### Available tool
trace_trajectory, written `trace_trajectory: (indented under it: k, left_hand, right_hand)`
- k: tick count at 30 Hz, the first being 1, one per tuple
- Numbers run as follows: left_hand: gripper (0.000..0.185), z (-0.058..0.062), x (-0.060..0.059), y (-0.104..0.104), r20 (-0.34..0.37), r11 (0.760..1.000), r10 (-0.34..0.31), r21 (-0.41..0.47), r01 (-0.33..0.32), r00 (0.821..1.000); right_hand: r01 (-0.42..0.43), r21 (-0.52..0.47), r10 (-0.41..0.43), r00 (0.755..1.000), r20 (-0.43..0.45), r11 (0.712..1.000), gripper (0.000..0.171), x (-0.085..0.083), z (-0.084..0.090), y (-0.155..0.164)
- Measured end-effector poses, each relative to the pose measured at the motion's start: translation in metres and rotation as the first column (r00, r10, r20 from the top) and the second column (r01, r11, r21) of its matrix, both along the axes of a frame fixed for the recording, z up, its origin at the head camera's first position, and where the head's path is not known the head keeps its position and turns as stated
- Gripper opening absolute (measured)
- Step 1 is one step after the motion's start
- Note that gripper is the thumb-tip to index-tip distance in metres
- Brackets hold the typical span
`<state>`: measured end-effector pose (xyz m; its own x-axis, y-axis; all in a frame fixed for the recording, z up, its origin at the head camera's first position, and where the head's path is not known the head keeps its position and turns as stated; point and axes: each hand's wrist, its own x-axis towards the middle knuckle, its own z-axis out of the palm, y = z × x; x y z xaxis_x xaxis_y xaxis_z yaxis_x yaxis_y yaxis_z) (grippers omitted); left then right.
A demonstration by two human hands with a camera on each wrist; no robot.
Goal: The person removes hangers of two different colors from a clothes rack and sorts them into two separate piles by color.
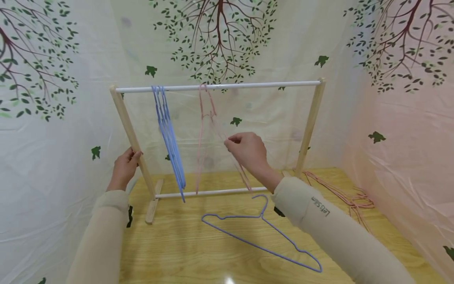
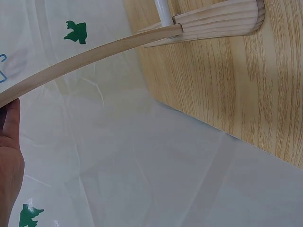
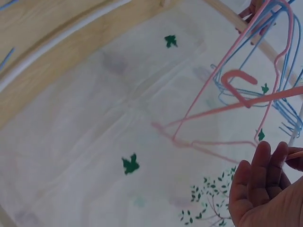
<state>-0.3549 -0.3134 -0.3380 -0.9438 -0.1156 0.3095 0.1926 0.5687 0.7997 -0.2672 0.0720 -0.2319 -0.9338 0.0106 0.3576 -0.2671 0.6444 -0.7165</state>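
Observation:
A small wooden rack [image 1: 132,134] with a white top rail [image 1: 248,85] stands on the wooden table [image 1: 198,252]. Several blue hangers [image 1: 170,138] hang at the rail's left and pink hangers [image 1: 205,130] near its middle. My left hand [image 1: 132,154] grips the rack's left post; the left wrist view shows only the palm edge [image 2: 10,161] against that post [image 2: 94,52]. My right hand [image 1: 232,140] pinches the wire of a pink hanger that hangs from the rail. In the right wrist view the fingers [image 3: 270,163] sit below the pink hangers [image 3: 255,97] and blue hangers [image 3: 286,113].
One blue hanger [image 1: 262,232] lies flat on the table in front of the rack. A heap of pink hangers [image 1: 351,197] lies at the right behind the rack's right post [image 1: 310,126]. Leaf-print sheets [image 1: 53,118] close in the back and both sides. The rack's foot [image 2: 222,21] sits near the table's left edge.

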Motion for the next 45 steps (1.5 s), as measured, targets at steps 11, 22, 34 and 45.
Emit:
trace_trajectory:
  k: [11,22,34,45]
  left_hand:
    - [0.046,0.001,0.000,-0.001,-0.035,0.999,-0.005,-0.040,0.003,0.999]
    - [0.049,-0.001,0.001,-0.001,-0.022,1.000,-0.016,-0.017,0.016,1.000]
    - [0.049,0.001,0.000,-0.003,-0.045,0.999,-0.016,-0.046,0.014,0.999]
    - [0.050,-0.001,-0.008,-0.005,-0.043,0.999,-0.027,-0.026,0.026,0.999]
  right_hand:
    - [-0.004,0.214,0.015,0.999,-0.049,0.977,0.024,-0.003,0.006,0.046]
    - [0.054,0.088,-0.033,0.974,-0.225,0.995,0.022,-0.012,-0.030,0.071]
    - [0.067,-0.058,-0.087,0.884,-0.459,0.996,0.012,-0.020,-0.064,0.097]
    - [0.102,-0.123,-0.153,0.824,-0.545,0.987,0.009,-0.017,-0.108,0.118]
